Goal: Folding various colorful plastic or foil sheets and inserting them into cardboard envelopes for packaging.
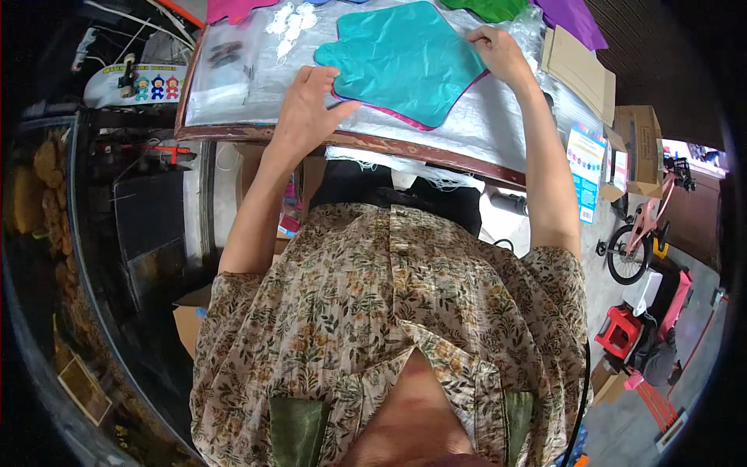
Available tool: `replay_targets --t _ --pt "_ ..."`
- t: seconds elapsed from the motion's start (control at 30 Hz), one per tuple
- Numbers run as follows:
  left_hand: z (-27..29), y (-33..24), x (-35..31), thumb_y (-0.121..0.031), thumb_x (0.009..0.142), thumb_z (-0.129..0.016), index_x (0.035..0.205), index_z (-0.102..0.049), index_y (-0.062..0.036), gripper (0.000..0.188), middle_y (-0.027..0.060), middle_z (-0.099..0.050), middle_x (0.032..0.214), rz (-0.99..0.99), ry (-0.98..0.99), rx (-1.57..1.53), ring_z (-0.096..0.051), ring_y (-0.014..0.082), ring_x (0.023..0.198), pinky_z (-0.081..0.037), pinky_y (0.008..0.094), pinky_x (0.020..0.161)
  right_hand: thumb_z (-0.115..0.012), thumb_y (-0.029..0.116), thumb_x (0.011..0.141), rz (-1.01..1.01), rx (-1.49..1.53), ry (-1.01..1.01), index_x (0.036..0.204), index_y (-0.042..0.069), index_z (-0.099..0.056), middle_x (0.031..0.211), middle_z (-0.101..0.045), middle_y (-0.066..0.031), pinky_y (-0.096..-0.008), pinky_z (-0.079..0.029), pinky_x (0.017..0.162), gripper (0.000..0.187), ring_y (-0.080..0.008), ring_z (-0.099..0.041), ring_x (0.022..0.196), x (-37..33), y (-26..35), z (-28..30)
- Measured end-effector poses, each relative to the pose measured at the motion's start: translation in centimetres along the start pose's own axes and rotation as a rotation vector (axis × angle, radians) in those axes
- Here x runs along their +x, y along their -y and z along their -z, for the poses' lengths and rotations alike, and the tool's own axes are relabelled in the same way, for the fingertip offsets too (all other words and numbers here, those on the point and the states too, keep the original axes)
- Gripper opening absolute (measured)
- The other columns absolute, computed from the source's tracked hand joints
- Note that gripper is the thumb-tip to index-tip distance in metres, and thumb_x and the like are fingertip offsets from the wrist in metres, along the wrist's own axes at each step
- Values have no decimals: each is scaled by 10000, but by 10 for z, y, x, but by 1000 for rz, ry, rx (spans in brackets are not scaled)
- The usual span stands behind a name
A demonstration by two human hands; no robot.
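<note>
A shiny teal cloth piece (405, 58) with several angled sides lies flat on the table in front of me, a magenta layer showing along its near edge. My left hand (306, 113) is at the cloth's left edge, its fingertips touching or close to the fabric and its thumb spread away from the fingers. At the right corner, my right hand (500, 56) has thumb and forefinger pinched together on the cloth's edge. White looped strings (289, 29) lie in a small bundle beyond my left hand.
The table has a worn reddish-brown edge (233, 134) and a clear plastic cover. A clear bag with dark pieces (226, 58) lies at left. Pink (233, 8), green (494, 6) and purple cloths (572, 22) line the far side. Cardboard sheets (580, 74) rest at right; a pink bicycle (634, 241) stands beyond.
</note>
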State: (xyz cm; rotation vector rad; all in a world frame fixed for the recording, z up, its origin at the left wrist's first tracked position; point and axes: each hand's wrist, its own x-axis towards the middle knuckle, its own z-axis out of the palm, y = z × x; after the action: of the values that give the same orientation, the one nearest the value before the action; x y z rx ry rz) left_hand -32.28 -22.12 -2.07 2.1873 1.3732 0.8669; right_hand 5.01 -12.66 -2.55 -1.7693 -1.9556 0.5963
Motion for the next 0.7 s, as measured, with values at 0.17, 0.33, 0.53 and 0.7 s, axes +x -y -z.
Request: replay_targets --t 0.17,0.33,0.53,0.7 --pt "5 -2 3 -203 752 -868 1185 -609 -7 542 181 -633 1073 26 20 17 -652 315 951 -550 429 831 -583 52 897 60 -35 38 1153 -5 -695 1013 -738 -155 -347 -539 849 286 -254 -705 939 -6 -1 4" --pt "21 23 17 -134 814 -800 1237 -622 -15 474 130 -659 1175 4 141 -105 -651 219 1025 -542 344 873 -634 31 840 173 -126 59 1271 -3 -619 1168 -681 -175 -359 -528 930 432 -278 -679 1044 -31 -4 20" --pt "30 47 43 -2 837 -682 1243 -623 -35 412 91 -680 1176 -303 132 -118 -664 207 1044 -540 322 881 -673 5 787 273 -230 45 1329 -9 -556 1284 -613 -194 -376 -500 1010 555 -308 -639 1143 -57 10 23" --pt "28 56 37 17 840 -658 1270 -616 -52 438 99 -656 1265 -132 281 -150 -655 208 1100 -537 326 897 -684 -14 785 223 -121 41 1315 0 -568 1249 -627 -182 -381 -496 1019 542 -315 -636 1159 -59 5 19"
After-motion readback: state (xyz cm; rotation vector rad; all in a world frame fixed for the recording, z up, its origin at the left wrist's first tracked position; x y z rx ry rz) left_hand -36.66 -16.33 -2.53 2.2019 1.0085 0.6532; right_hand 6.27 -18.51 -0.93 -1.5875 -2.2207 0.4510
